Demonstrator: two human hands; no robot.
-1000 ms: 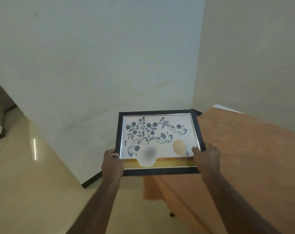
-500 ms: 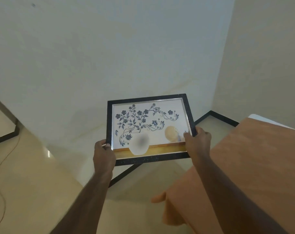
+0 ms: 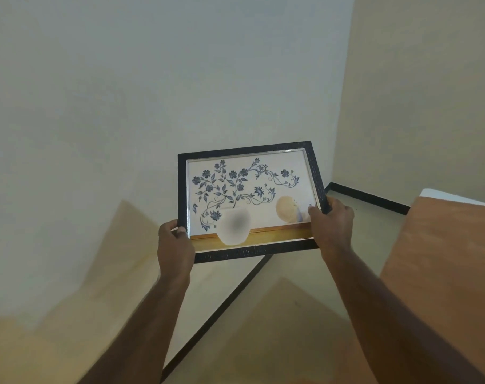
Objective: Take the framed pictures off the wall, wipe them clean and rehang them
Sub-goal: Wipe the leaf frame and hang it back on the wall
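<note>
The left hand (image 3: 175,244) is gripping the lower left corner of the picture (image 3: 249,200), thumb on its face. The right hand (image 3: 331,223) is gripping the lower right edge. The picture is being held in the air before the wall (image 3: 158,79), above the floor (image 3: 263,328), with a table (image 3: 443,259) at right.

Soft, even light is filling the room, leaving the pale wall (image 3: 152,92) bluish and dimming toward the lower left. The wide lens is bending the floor's dark skirting line (image 3: 222,309), and motion blur is smearing the forearms. The glass of the framed picture (image 3: 249,200) is throwing back pale, hazy reflections.
</note>
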